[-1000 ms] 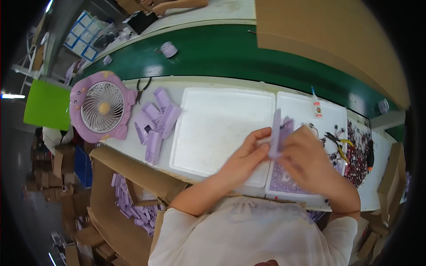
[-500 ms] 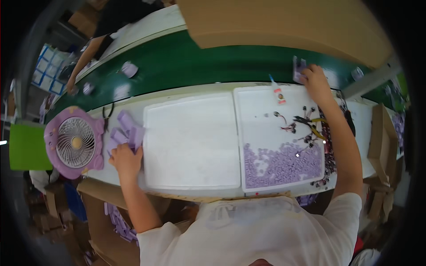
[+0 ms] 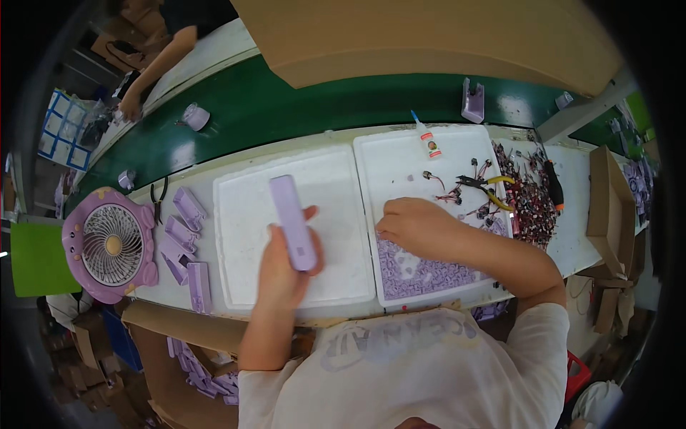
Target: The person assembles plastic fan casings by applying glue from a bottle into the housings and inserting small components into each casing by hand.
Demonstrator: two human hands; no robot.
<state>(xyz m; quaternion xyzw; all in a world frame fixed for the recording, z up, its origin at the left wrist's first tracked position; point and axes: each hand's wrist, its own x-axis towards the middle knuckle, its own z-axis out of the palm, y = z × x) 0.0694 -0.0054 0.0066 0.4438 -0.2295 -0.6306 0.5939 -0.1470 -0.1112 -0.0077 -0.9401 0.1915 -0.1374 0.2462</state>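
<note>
My left hand (image 3: 280,270) is wrapped round a long pale purple plastic casing (image 3: 291,223), holding it tilted above the left white foam tray (image 3: 239,247). Over the right white tray (image 3: 379,168) my right hand (image 3: 414,225) has its fingers pinched together; whatever is between them is hidden. Beneath and beside that hand lies a spread of small purple plastic pieces (image 3: 421,277). More purple casings (image 3: 189,209) lie just left of the left tray. Another upright purple casing (image 3: 472,101) stands on the green belt (image 3: 321,104) at the far side.
A small glue bottle (image 3: 429,143), yellow-handled pliers (image 3: 494,191) and a heap of wired parts (image 3: 527,207) are at the right. A purple fan (image 3: 114,229) and black pliers (image 3: 158,201) stand left. A large cardboard box (image 3: 443,43) overhangs the belt; a co-worker's arm (image 3: 164,61) reaches in far left.
My left hand has lifted a purple casing and moved right, over the left tray. My right hand has left the casing on the belt and come back to the small purple pieces.
</note>
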